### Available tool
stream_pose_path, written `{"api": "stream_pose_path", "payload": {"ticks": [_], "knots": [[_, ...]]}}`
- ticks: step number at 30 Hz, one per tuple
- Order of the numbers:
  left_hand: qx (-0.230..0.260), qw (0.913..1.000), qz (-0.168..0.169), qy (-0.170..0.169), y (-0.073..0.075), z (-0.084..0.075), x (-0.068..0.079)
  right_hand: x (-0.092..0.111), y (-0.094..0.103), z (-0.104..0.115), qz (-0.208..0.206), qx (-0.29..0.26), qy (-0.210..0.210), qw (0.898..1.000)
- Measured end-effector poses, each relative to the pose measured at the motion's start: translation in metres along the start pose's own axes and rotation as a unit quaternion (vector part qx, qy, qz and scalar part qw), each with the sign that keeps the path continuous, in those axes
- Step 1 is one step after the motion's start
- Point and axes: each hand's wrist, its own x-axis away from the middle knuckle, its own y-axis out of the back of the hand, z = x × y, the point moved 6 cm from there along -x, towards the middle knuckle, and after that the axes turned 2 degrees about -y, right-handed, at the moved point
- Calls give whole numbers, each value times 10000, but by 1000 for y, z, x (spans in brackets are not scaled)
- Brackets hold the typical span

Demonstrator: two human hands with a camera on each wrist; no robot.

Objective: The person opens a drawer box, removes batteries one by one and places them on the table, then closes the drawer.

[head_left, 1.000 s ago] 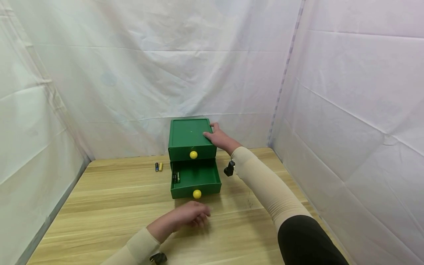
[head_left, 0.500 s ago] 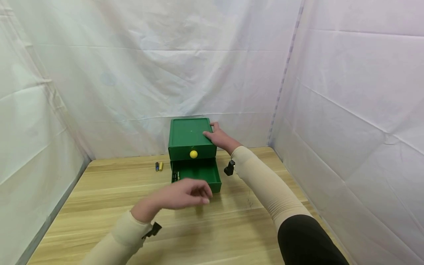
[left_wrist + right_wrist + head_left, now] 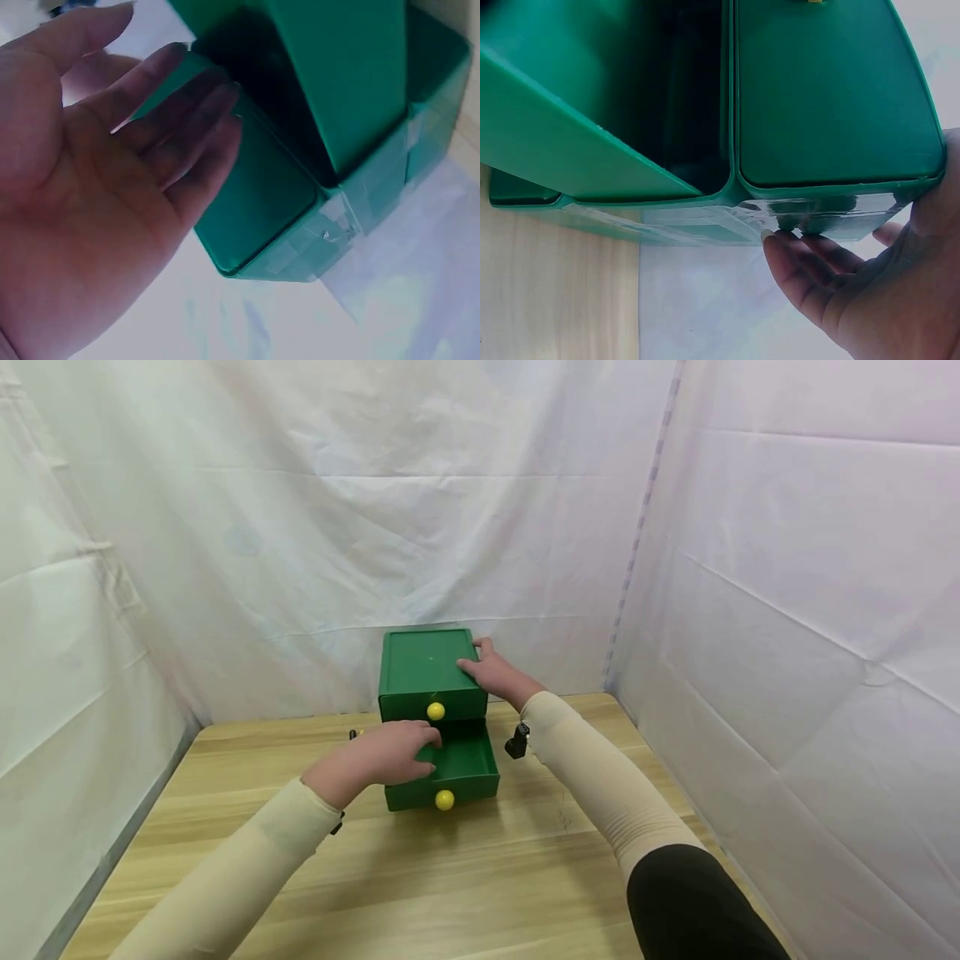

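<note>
A green drawer cabinet [image 3: 420, 662] stands at the back of the table, its upper drawer shut. The drawer [image 3: 472, 762] below is pulled out and has a yellow knob [image 3: 444, 800]. Over the left part of this drawer hovers my left hand [image 3: 378, 753], fingers loosely bent and nothing seen between them. It hides the drawer's left side. My right hand [image 3: 501, 675] holds the cabinet's upper right edge, thumb on top; in the right wrist view its fingertips [image 3: 776, 244] touch the taped side wall. Left of the cabinet, a dark battery [image 3: 352, 734] and a yellow battery [image 3: 362, 732] are mostly hidden.
The wooden table [image 3: 420, 893] extends toward me in front of the cabinet. White cloth [image 3: 337, 527] hangs behind and on both sides. A further green section [image 3: 517, 189] of the cabinet shows beneath the pulled-out drawer in the right wrist view.
My left hand has gone from the table in front of the drawer up and forward to above its left part, now covering the batteries seen inside earlier. My right hand stays put.
</note>
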Motion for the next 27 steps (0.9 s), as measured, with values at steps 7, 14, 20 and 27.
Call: {"api": "stream_pose_path", "payload": {"ticks": [7, 14, 20, 27], "knots": [[-530, 9966, 501, 392, -12, 15, -13, -1, -1, 1, 17, -47, 44, 10000], [-639, 9925, 883, 557, -19, 27, -21, 0, 0, 2, 72, -143, 77, 9998], [-994, 9895, 866, 600, -24, 32, -28, -1, 1, 0, 60, -123, 16, 9999], [-1610, 9800, 950, 685, -30, 30, -33, 0, 4, 0, 30, -88, -10, 10000]]}}
